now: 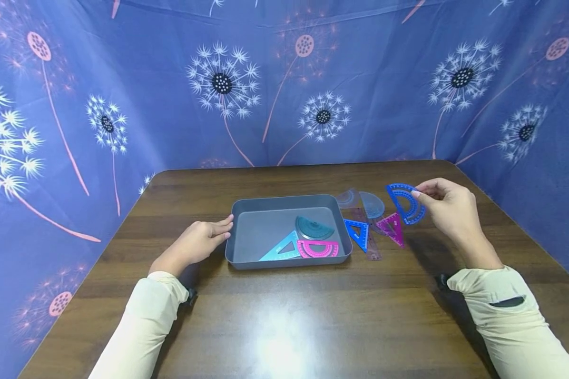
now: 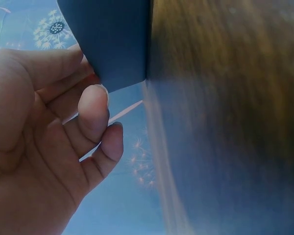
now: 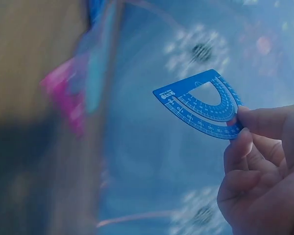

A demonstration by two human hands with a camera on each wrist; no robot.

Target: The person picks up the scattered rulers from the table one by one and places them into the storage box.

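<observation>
head view: right hand (image 1: 450, 208) pinched the blue protractor (image 1: 409, 210) over the table (image 1: 208, 316), near the magenta triangle (image 1: 398, 228). left hand (image 1: 200, 239), fingers relaxed, touched the left end of the gray tray (image 1: 261, 226); tray held a teal protractor (image 1: 313, 228), light blue triangle (image 1: 276, 253), pink protractor (image 1: 332, 249). left wrist: fingertips met the tray wall. right wrist: blue protractor raised, thumb and finger on its curved edge.

The brown wood-grain tabletop (image 1: 360, 321) has rounded far corners. A gray tray (image 1: 284, 265) lies nearer its far edge; towards the right edge, a blue set square (image 1: 364, 239), magenta set square (image 1: 398, 229) and translucent pieces (image 1: 372, 205) cluster.
</observation>
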